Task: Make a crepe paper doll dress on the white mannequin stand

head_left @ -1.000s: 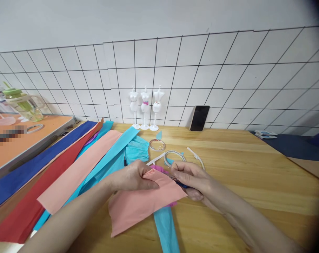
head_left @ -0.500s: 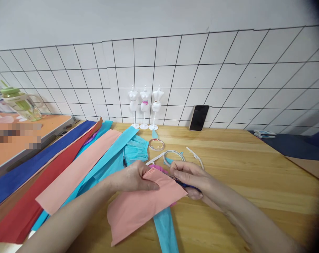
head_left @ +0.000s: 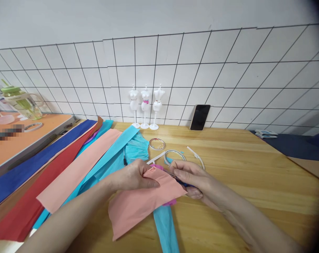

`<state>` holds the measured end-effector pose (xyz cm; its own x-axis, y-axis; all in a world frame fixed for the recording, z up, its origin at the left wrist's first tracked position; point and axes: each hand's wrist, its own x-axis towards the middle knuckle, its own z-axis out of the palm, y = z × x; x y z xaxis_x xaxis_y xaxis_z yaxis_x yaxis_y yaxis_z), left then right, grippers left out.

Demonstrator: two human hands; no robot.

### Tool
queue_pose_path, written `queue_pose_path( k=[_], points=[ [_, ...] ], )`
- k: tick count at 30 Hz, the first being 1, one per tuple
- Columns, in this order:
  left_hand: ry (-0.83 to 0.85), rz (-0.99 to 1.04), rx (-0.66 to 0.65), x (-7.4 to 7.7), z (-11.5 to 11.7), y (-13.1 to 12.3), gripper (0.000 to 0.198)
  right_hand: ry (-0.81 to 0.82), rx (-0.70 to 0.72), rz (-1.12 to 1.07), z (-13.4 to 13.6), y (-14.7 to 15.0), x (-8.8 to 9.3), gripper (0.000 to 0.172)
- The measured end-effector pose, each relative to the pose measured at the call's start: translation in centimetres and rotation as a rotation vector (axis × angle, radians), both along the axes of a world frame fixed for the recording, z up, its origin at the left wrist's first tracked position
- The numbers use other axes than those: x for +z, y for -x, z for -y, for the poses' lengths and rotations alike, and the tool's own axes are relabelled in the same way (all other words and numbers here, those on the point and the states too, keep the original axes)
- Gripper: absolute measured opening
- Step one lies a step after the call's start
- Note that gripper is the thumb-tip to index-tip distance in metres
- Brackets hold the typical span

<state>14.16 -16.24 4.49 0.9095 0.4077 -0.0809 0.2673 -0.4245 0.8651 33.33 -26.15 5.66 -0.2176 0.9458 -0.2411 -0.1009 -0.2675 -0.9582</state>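
A folded piece of salmon-pink crepe paper (head_left: 146,207) is held up over the table in front of me. My left hand (head_left: 135,177) pinches its upper edge, thumb on top. In my right hand (head_left: 192,177) is a pair of scissors (head_left: 184,182) with dark blue handles, at the paper's upper right edge. Fingers and paper hide most of the blades. Beneath the pink piece lie a magenta piece (head_left: 170,202) and a light-blue strip (head_left: 166,228), both partly covered.
Long crepe strips, including a red one (head_left: 38,196) and a dark blue one (head_left: 46,158), lie at left. White mini mannequins (head_left: 145,105) and a phone (head_left: 200,117) stand by the wall. Tape rolls (head_left: 174,151) and a bead ring (head_left: 157,144) lie beyond my hands.
Both hands keep nearly the same position, with the pink paper and scissors shifted only slightly. A small light-blue scrap seen earlier near the mannequins' bases no longer shows.
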Motion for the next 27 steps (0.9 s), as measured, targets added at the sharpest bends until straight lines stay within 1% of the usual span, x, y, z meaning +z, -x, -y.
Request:
queue_pose_path(
  k=[4, 8, 13, 21, 27],
  points=[
    [-0.052, 0.007, 0.011, 0.1, -0.1, 0.0, 0.041, 0.005, 0.002, -0.002, -0.1, 0.0, -0.1, 0.04],
    [-0.043, -0.002, -0.012, 0.3, -0.1, 0.0, 0.042, 0.021, -0.01, 0.026, -0.2, 0.0, -0.4, 0.042],
    [-0.041, 0.003, -0.032, 0.4, -0.2, 0.1, 0.039, -0.008, -0.005, 0.047, -0.3, -0.1, -0.6, 0.041],
    [-0.071, -0.036, -0.012, -0.2, -0.3, 0.1, 0.037, -0.043, 0.052, 0.054, -0.2, -0.2, 0.0, 0.038],
    [-0.102, 0.022, -0.052, -0.6, 0.0, -0.2, 0.039, -0.029, 0.067, 0.036, -0.1, -0.1, -0.2, 0.038]
  ],
)
